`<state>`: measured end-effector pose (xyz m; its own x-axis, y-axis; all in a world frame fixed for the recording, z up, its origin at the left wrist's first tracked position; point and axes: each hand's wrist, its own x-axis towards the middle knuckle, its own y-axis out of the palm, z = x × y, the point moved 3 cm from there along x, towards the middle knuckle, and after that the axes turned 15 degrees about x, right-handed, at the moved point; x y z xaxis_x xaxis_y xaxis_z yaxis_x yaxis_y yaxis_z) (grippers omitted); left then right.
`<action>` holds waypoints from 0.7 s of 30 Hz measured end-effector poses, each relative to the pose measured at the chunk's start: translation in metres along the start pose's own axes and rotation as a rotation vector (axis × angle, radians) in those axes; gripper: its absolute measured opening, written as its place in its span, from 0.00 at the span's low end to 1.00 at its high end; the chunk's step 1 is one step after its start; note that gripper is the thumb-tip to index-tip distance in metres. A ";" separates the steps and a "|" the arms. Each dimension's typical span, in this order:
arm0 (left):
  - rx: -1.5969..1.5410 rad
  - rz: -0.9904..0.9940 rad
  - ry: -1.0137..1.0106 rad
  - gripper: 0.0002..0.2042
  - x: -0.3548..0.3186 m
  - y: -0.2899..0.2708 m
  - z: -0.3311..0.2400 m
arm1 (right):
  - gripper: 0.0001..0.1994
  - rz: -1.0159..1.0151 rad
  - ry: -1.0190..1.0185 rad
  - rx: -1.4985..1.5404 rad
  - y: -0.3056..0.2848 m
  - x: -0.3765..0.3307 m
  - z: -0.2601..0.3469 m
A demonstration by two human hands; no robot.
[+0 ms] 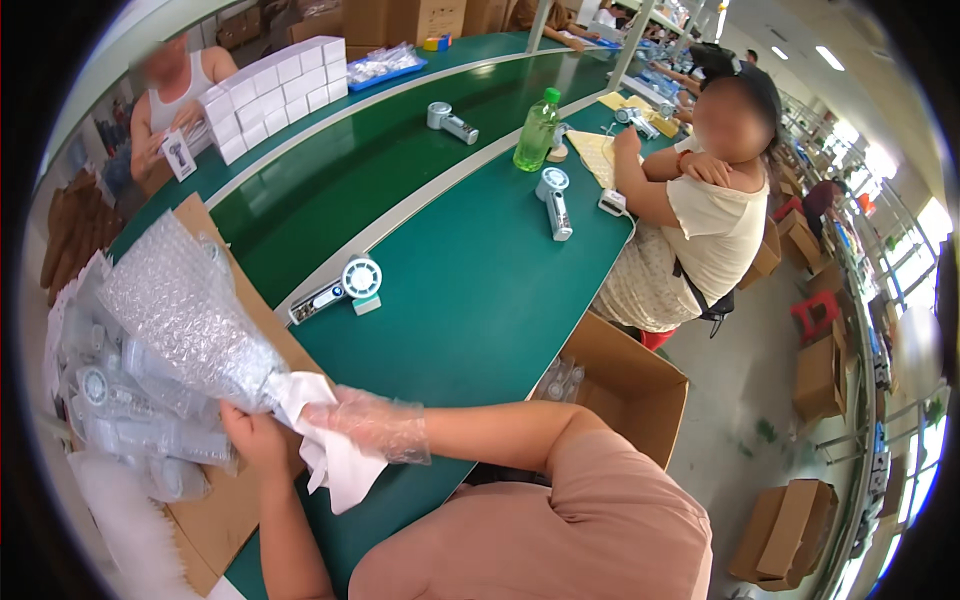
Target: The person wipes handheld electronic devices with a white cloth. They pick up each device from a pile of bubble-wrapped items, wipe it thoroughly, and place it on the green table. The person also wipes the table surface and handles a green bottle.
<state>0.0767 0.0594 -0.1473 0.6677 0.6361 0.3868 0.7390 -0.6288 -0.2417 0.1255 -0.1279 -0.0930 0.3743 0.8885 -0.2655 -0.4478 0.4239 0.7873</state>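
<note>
My left hand (254,436) is closed at the gathered lower end of a clear bubble-wrap bag (185,300), which fans out up and to the left. In a loose clear plastic glove, my right hand (365,420) grips a white cloth (340,470) against that same end. What lies between the hands is hidden. Beyond them, a silver handheld fan (345,285) with a round white-rimmed head rests on the green table (450,290). Farther right on the table lies another handheld fan (554,205).
At left, a cardboard box (240,265) holds several bagged fans (130,410). A third fan (452,122) lies on the green conveyor belt (300,195). A green bottle (539,132) stands near a seated co-worker (715,210). White boxes (270,95) are stacked across the belt. An open carton (630,385) sits beside the table.
</note>
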 end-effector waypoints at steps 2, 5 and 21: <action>-0.059 0.022 -0.060 0.14 0.004 -0.002 0.008 | 0.25 -0.004 -0.020 0.008 -0.003 0.005 -0.008; 0.309 0.395 -0.129 0.10 0.000 0.018 -0.023 | 0.23 -0.040 -0.039 0.087 -0.022 0.019 -0.013; 0.399 0.141 0.172 0.07 -0.015 0.005 -0.074 | 0.23 0.179 -0.210 -0.507 -0.005 -0.014 0.029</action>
<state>0.0638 0.0140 -0.0881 0.7648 0.4514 0.4596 0.6409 -0.4613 -0.6135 0.1457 -0.1477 -0.0772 0.3866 0.9222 0.0041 -0.8330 0.3473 0.4306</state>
